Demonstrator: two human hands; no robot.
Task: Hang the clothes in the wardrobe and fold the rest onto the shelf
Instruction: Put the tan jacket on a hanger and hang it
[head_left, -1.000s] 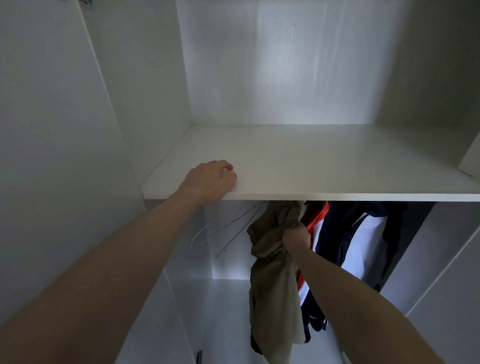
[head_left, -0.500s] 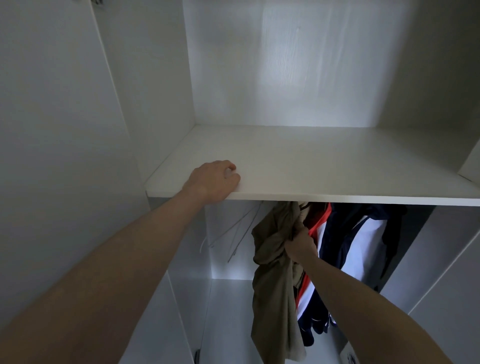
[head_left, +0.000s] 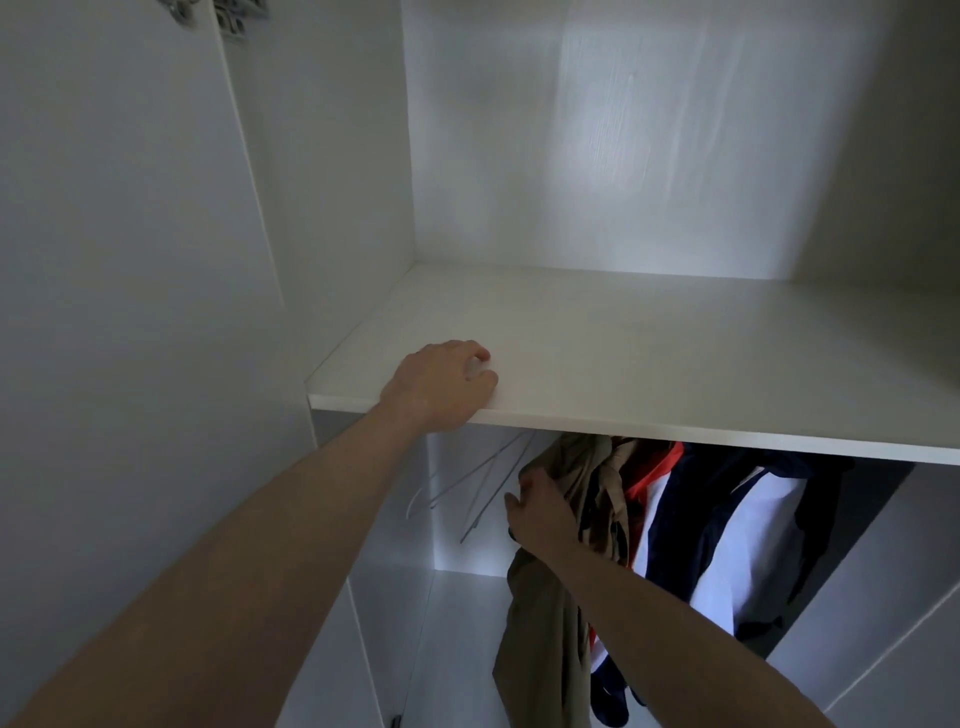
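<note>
Your right hand (head_left: 537, 512) is reaching under the white shelf (head_left: 649, 364) and touching the tan garment (head_left: 550, 613). Its fingers are lying against the upper part of the cloth, a little spread, and you cannot tell from here if they are pinching it or only pressing on it. That tan garment is hanging below the shelf, in the left part of the hanging space, and it is drooping down long and loose. Just beside it on the right, an orange and white piece of clothing (head_left: 649, 483) is hanging, and next to that a dark blue and white top (head_left: 737, 525) is hanging too. To the left of the tan garment, some thin wire hangers (head_left: 478, 486) are dangling with nothing on them. Your left hand (head_left: 441, 382) is resting on the front edge of the shelf near its left end, with the fingers curling down onto the board and holding nothing else. Up at the top left, a metal hinge (head_left: 228, 15) is showing on the wardrobe door (head_left: 130, 260)
</note>
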